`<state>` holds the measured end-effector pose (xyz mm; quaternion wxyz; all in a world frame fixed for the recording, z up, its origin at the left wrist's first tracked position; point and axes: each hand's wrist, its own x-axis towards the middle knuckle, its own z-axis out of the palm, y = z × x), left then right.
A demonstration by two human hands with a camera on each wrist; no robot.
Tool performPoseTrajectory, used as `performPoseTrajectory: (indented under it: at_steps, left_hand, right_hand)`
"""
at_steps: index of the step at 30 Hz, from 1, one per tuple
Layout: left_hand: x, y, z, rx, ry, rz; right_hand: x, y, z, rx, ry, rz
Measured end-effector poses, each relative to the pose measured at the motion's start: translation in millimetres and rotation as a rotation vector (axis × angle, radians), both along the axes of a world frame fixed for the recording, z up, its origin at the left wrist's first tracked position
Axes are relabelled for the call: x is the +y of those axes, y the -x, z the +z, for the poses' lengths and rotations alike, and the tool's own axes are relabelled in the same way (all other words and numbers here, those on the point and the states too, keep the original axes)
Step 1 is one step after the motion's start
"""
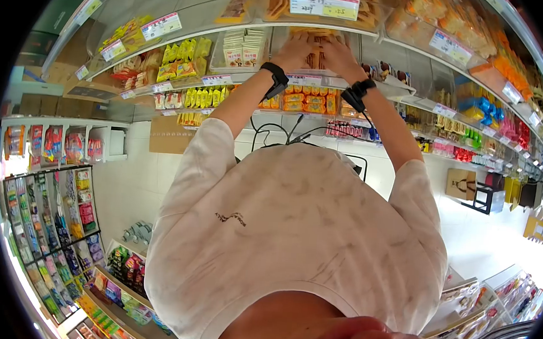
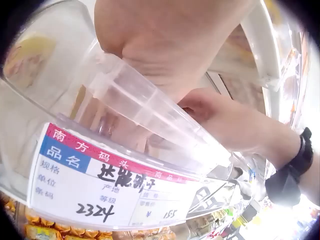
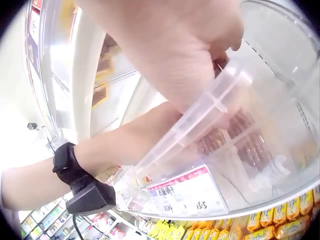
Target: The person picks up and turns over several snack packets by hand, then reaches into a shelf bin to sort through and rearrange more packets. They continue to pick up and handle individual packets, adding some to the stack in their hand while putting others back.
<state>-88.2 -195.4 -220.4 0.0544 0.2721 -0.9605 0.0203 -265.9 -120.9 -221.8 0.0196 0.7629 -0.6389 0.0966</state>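
Note:
Both hands reach into a clear plastic bin on the shelf, which holds brown wrapped snack packets. My left hand lies over the bin's left part; in the left wrist view its palm side fills the top and its fingers are hidden. On the right side, my right hand has its fingers curled over a brown packet in the right wrist view, at the bin's inner side. More packets lie in rows at the bottom, seen through the plastic. A price label hangs on the bin's front.
Left of the bin stands another clear bin with white packets. Orange packets fill the shelf below. Overhead, a shelf edge carries a price tag. A sloping white divider stands to the right. Black cables hang beneath the arms.

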Motion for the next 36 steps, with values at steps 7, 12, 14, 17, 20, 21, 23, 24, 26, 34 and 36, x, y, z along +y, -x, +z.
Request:
performPoseTrajectory:
  at_steps: [7, 12, 14, 17, 20, 21, 23, 24, 26, 34, 36]
  left_hand:
    - [-1, 3, 9, -0.079, -0.103, 0.006]
    - [-7, 5, -3, -0.074, -0.105, 0.036]
    - [-5, 3, -3, -0.038, -0.089, 0.002]
    - [-11, 2, -9, -0.079, -0.065, -0.009]
    - [-15, -3, -12, -0.033, 0.016, -0.072]
    - [-11, -4, -8, -0.005, 0.004, -0.078]
    - [-4, -5, 2, 0.052, -0.020, -0.090]
    - [-7, -3, -1, 0.017, -0.099, -0.054]
    - [-13, 2, -8, -0.053, -0.258, 0.019]
    - [-4, 0, -5, 0.039, -0.126, -0.001]
    - [-7, -2, -8, 0.050, -0.116, -0.022]
  right_hand:
    - [-20, 3, -13, 0.064, -0.114, -0.009]
    - [-18, 0, -8, 0.056, -0.104, -0.029]
    - [-14, 0, -4, 0.041, -0.128, -0.014]
    - [-17, -1, -8, 0.154, -0.128, 0.012]
    - [-18, -3, -7, 0.239, -0.171, -0.052]
    - [-17, -2, -7, 0.214, -0.146, -0.040]
    - [-14, 0, -6, 0.165, -0.098, -0.015]
    - [-15, 0, -6, 0.158, -0.126, -0.021]
    - [-17, -1, -7, 0.146, -0.184, -0.032]
    - [-9, -1, -10, 0.116, -0.022, 0.001]
    - [-10, 0, -11, 0.071, 0.012, 0.009]
